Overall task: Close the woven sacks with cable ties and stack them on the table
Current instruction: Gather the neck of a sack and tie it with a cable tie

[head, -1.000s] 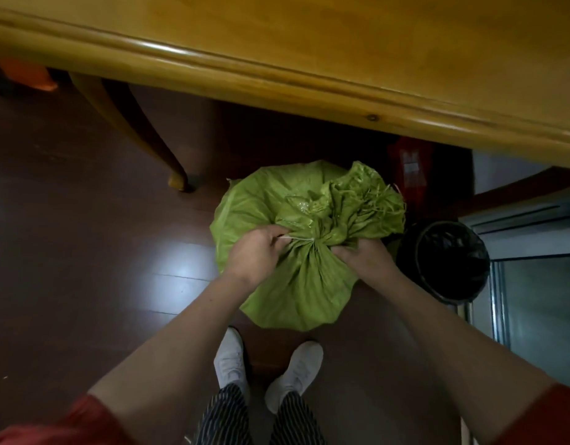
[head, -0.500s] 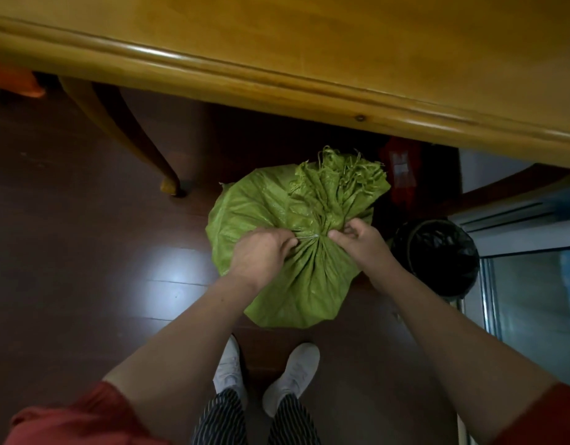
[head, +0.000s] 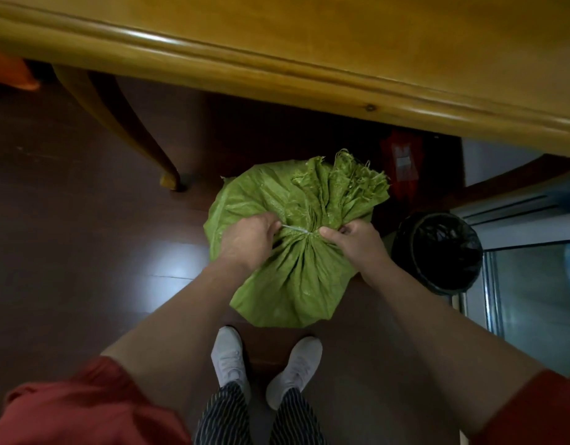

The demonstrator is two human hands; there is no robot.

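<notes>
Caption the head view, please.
Left hand grips the cable tie while right hand pinches the gathered neck of the green woven sack.

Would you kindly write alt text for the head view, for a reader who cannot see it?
A person's left hand grips a cable tie looped around the gathered neck of a green woven sack on the floor, while the right hand pinches the neck. A wooden table lies beyond, a black bin at right.

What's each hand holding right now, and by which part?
The left hand grips the white cable tie by its free tail; the right hand pinches the green sack at its gathered neck, beside the tie.
</notes>
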